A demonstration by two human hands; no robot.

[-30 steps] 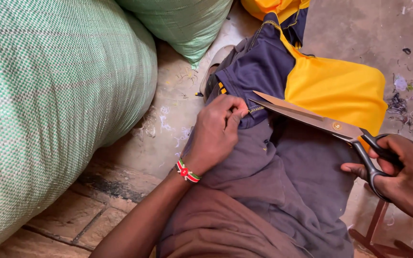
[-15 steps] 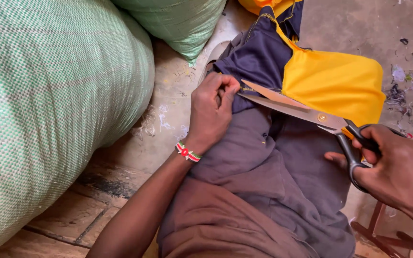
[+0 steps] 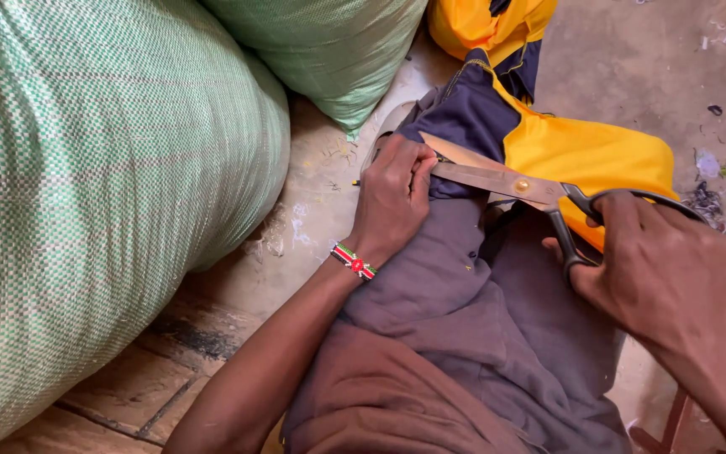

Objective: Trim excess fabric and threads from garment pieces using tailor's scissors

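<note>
While the left hand (image 3: 392, 197) pinches a fold of navy and yellow cloth (image 3: 548, 151) draped over the person's lap, the right hand (image 3: 661, 269) grips the dark handles of large scissors (image 3: 506, 181). Their long blades lie nearly level, running leftward from the right hand, tips touching the left fingers at the fold. Two bulging green woven sacks (image 3: 102, 193) crowd the left side on the floor (image 3: 632, 59).

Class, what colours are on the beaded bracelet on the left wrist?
Red, white, black and green bracelet; head view.
</note>
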